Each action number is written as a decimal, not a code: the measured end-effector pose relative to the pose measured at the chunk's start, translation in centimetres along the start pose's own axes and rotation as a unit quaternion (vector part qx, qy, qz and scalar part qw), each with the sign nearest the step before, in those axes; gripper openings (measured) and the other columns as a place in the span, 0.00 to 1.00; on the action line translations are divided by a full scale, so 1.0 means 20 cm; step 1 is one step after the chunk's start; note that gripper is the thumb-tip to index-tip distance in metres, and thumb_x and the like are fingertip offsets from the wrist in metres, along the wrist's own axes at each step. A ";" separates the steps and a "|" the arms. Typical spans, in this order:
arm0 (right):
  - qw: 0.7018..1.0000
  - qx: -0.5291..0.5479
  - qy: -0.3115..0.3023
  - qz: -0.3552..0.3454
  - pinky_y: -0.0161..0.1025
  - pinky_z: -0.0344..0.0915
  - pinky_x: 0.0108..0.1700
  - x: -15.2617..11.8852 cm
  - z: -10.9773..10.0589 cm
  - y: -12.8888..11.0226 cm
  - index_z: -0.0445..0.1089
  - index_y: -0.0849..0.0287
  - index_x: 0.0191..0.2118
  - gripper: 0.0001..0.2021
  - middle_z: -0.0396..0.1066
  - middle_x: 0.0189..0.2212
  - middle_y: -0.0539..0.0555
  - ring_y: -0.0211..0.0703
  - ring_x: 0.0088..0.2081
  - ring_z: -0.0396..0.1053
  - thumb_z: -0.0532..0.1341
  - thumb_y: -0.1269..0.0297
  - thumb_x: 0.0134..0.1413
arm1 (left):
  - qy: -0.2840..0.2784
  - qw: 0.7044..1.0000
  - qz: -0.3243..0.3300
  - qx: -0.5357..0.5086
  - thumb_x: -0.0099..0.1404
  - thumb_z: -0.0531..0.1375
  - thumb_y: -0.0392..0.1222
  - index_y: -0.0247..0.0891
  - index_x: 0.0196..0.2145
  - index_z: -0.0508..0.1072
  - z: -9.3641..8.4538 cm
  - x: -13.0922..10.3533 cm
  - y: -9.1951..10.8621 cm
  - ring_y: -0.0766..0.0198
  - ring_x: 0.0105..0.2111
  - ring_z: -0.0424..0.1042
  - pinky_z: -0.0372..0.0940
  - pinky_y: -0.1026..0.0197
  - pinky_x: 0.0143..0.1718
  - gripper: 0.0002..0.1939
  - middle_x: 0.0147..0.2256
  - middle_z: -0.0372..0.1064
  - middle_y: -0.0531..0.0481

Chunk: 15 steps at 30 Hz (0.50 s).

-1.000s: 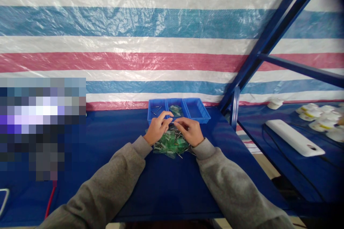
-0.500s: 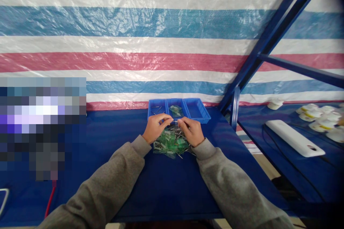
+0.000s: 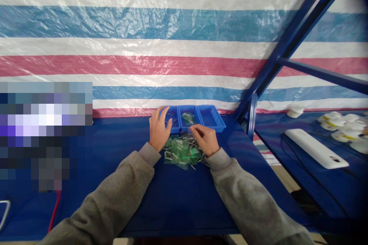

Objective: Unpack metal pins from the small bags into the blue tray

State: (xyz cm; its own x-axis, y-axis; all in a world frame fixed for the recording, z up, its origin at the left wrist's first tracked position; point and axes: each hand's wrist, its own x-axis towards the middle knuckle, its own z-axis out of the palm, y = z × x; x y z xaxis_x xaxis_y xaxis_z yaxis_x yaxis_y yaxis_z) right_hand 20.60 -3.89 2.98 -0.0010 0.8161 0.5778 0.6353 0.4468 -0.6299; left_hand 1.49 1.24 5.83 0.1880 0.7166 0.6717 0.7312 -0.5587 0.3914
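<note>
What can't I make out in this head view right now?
Head view:
- Whether the right hand pinches anything: too small, fingers cover it.
- Part of the left bin: behind the left hand.
- Count of green packets: they overlap.
- Far left: masked by pixel blocks.

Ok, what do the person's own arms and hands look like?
Long, loose grey fabric sleeves cover both arms, wrinkled, with no visible markings, ending in snug grey cuffs at the wrists. The left hand and right hand are ungloved.
</note>
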 end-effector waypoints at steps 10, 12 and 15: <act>0.968 -0.213 -0.031 0.125 0.34 0.55 0.28 0.01 -0.01 0.05 0.75 0.56 0.31 0.08 0.70 0.20 0.49 0.39 0.25 0.67 0.57 0.64 0.51 | -0.038 0.998 0.016 -0.047 0.65 0.54 0.36 0.40 0.41 0.71 0.02 -0.01 -0.01 0.58 0.49 0.64 0.57 0.54 0.51 0.09 0.47 0.65 0.47; 0.954 -0.250 -0.052 0.156 0.34 0.54 0.28 0.01 -0.02 0.05 0.75 0.55 0.31 0.08 0.72 0.22 0.50 0.41 0.27 0.69 0.58 0.63 0.51 | -0.050 0.997 0.025 -0.048 0.64 0.54 0.35 0.40 0.38 0.72 0.03 -0.01 -0.01 0.59 0.47 0.64 0.58 0.55 0.50 0.08 0.44 0.67 0.48; 0.939 -0.283 -0.071 0.184 0.35 0.55 0.29 0.02 -0.02 0.04 0.76 0.53 0.32 0.08 0.74 0.26 0.51 0.44 0.31 0.71 0.59 0.62 0.51 | -0.071 0.995 0.053 -0.038 0.63 0.56 0.34 0.40 0.35 0.73 0.03 -0.02 0.00 0.58 0.47 0.64 0.57 0.54 0.49 0.07 0.42 0.68 0.48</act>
State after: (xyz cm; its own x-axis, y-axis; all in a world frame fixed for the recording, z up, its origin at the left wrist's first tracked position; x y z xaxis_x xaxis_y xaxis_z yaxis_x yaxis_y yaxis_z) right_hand 21.38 -3.49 2.93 0.2211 0.9356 0.2752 0.9213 -0.1078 -0.3737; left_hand 1.77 1.30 5.14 0.3555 0.7009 0.6184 0.6518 -0.6601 0.3734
